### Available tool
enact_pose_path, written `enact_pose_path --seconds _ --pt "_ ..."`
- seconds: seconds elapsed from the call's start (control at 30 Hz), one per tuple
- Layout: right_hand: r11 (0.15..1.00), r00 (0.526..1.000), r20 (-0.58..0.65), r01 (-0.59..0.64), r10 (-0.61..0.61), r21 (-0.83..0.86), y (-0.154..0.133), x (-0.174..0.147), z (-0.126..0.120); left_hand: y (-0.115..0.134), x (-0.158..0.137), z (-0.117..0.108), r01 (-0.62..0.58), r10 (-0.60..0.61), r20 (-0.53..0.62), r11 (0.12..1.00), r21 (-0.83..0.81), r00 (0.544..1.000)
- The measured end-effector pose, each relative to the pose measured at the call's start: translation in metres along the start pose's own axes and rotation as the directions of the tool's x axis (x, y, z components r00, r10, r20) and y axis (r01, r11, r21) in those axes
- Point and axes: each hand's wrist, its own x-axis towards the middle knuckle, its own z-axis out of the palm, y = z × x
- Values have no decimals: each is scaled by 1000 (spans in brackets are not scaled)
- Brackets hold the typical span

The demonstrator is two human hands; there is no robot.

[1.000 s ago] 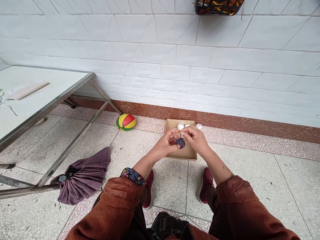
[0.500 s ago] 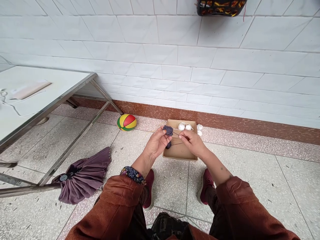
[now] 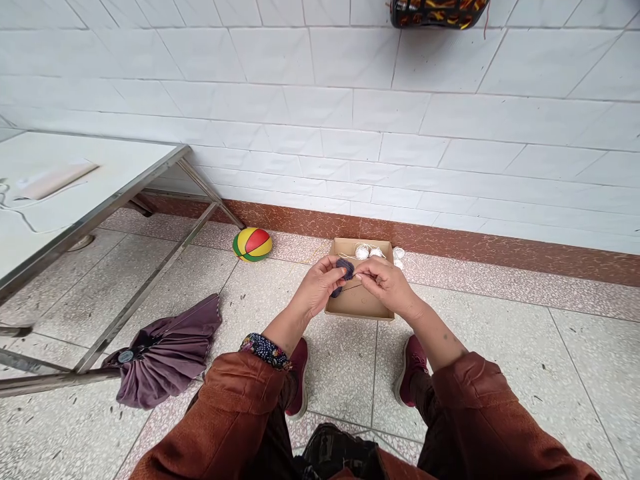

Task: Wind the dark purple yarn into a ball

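Yarn [image 3: 344, 268], wound into a dark ball with no clear long axis, sat gripped between thumb and fingers of the left hand [image 3: 314, 287], the nearer one. The right hand [image 3: 385, 280] was pinched closed, seemingly on a dark strand [image 3: 351, 288]. From that right grip the ball lay just to the left, over the left of the cardboard tray [image 3: 361, 309].

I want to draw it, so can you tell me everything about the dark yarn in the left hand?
The dark yarn is a small, purplish-grey wound bundle that looks soft. The left hand pinches it between thumb and fingers, above the shallow cardboard box. The right hand has its fingertips pinched close beside it; whether they touch it is too small to tell. Fingers hide part of it, so its full shape doesn't show.
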Motion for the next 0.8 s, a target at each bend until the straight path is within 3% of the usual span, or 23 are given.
enact_pose_path --seconds 0.17,0.33,0.5,0.63,0.8 --pt "996 999 -19 -29 28 -83 9 -2 3 -1 -5 2 96 -113 106 983 154 988" --pt "999 994 -104 -37 34 -20 15 0 7 0 -8 0 154 -166 210 985 76 964" --pt "994 994 -65 -78 83 74 15 4 12 3 -9 -2 127 -117 296 992 -17 948" --pt "981 988 30 -153 151 119 21 1 21 8 -8 -3 92 -65 244 990 -102 968" --pt "972 949 233 -231 214 48 23 -6 27 13 0 -9 15 -6 54 987 -160 999"
